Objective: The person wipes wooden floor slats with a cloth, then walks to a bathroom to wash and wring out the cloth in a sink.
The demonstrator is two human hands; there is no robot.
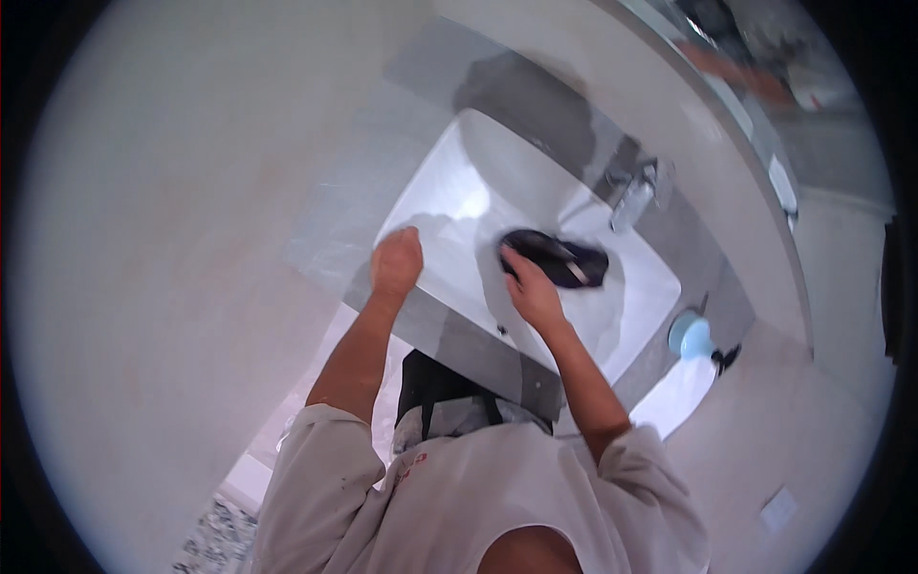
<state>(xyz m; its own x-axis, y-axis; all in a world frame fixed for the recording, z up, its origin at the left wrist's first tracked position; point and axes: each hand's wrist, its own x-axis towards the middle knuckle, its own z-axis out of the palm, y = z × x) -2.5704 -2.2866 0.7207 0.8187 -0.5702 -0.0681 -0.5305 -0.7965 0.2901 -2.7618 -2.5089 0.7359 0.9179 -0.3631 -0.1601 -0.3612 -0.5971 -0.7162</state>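
A dark shoe-like item (556,258), blurred, lies in the white washbasin (645,287); a pale strip crosses its right part. My right hand (534,290) has its fingers over the left end of this item and grips it. At the basin's near left corner is my left hand (396,262), its fingers curled into a fist. Nothing shows in that fist, and whether it touches the rim is hidden. Beyond the item, a metal faucet (635,201) stands at the basin's far right edge.
The basin sits in a grey countertop (452,326) against walls. Right of it stand a light blue cup-like container (690,336) and a white object (678,394) with a dark end. A mirror (832,143) runs along the right wall. A wall plate (779,509) shows low on the right.
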